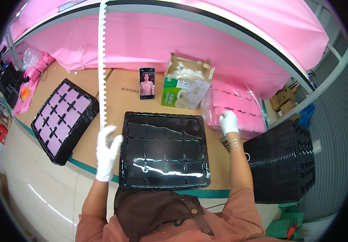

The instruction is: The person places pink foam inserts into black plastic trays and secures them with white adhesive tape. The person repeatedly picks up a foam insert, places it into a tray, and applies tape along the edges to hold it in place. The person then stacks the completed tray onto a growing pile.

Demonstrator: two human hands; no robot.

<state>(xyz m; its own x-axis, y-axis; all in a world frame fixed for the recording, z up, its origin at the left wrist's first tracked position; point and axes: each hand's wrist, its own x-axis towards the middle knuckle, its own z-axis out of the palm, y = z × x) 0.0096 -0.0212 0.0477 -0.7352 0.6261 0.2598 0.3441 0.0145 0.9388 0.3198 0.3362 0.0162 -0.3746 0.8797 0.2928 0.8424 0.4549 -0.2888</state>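
Print marks three things before us. Across the brown cardboard of the worktop (pixel 119 105), just left of the phone, we see one dark line of letters and figures, which appears to stand upside down to us. On the green and white carton (pixel 182 94), we find pale characters over the green and more lettering across the whitish side. On the lit phone (pixel 146 83), small pale captions sit near the screen's lower edge, too fine for us to read.
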